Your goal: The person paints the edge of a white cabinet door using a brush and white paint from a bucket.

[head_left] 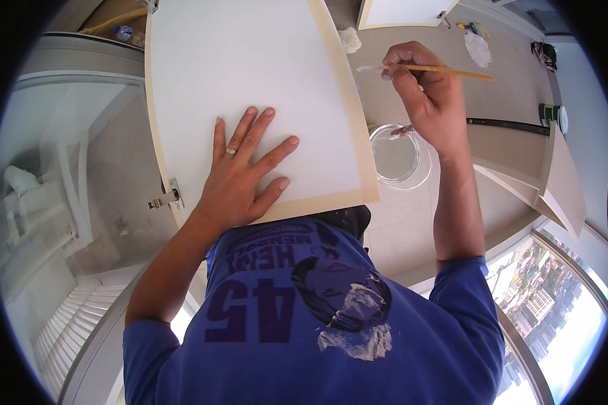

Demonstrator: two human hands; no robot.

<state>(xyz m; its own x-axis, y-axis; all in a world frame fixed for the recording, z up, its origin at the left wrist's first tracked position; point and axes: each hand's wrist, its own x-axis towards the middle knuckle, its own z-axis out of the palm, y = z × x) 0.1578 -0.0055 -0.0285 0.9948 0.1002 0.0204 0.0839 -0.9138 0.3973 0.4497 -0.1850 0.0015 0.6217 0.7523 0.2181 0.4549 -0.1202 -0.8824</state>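
Note:
A white cabinet door with masking tape along its edges lies in front of me. Flat on its face, near the close edge, rests my left hand, fingers spread, a ring on one of them. My right hand is raised just right of the door, pinching a thin paintbrush with a yellowish handle. The brush's whitish tip points left toward the taped edge, apart from it. Below that hand a round container of white paint stands on the floor, with another paint-stained brush at its rim.
A metal hinge juts from the door's left edge. A second taped panel lies at the far right, near a crumpled white cloth. Beige boards and a green-and-white tub stand to the right. Glass is at the left.

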